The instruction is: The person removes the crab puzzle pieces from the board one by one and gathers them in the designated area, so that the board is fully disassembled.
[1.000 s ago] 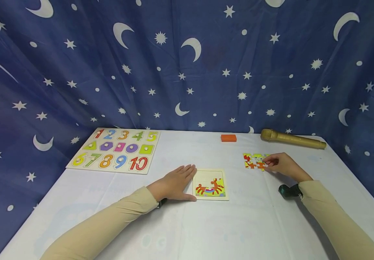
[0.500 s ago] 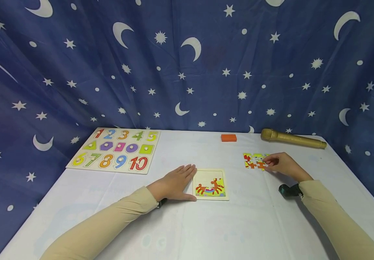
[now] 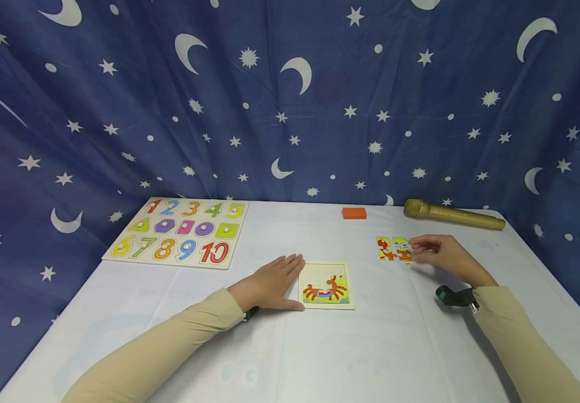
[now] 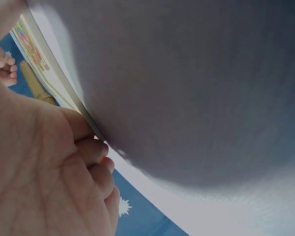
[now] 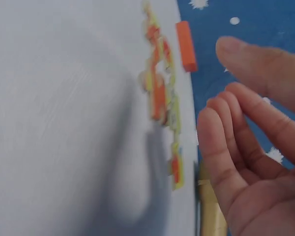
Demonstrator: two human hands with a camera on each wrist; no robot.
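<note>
A small square puzzle tray (image 3: 320, 270) lies near the table's middle, its lower half filled with a picture of an orange animal over a rainbow-coloured band. My left hand (image 3: 272, 282) rests flat along its left side, thumb at the lower corner. Seen from the left wrist, the fingers touch the tray's edge (image 4: 64, 81). To the right, a cluster of loose jigsaw pieces (image 3: 386, 252) in yellow, red and orange lies on the cloth. My right hand (image 3: 451, 258) hovers at their right side. In the right wrist view, thumb and fingers stand apart around nothing.
A wooden number and shape peg board (image 3: 176, 228) lies at the back left. An orange block (image 3: 354, 213) and a gold microphone-shaped stick (image 3: 456, 215) are at the back edge. Behind the white table (image 3: 370, 347) hangs a blue curtain (image 3: 290, 112) with moons and stars.
My right hand has drawn back slightly to the right from the jigsaw pieces, showing more of their right end. The left hand and the tray stay in place.
</note>
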